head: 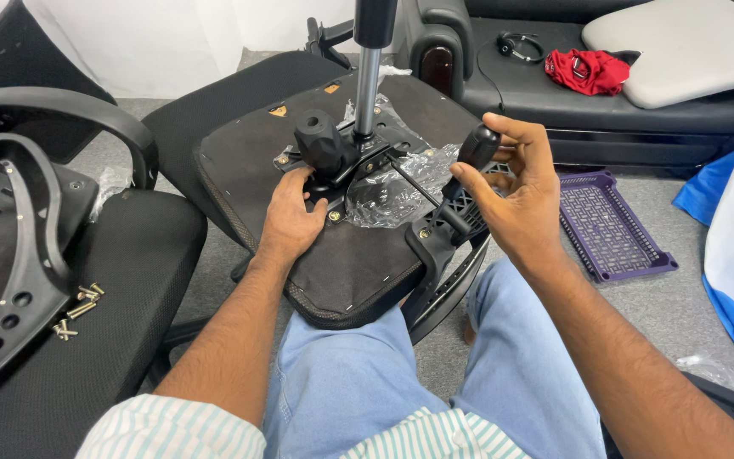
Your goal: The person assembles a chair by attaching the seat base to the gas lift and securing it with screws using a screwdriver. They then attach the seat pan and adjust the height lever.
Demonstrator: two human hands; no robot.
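Lever (pixel 435 183) in right hand (pixel 511 191) grip; plastic wrap (pixel 392 200), purple tray (pixel 609 225) nearby.

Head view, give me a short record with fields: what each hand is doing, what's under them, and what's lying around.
left hand: pressed flat on the upturned seat, beside the black knob
right hand: gripping the lever handle
seat: rests on the person's lap, metal column sticking up
plastic wrap: around the mechanism
screws: loose on the cushion at left
purple tray: on the floor at right
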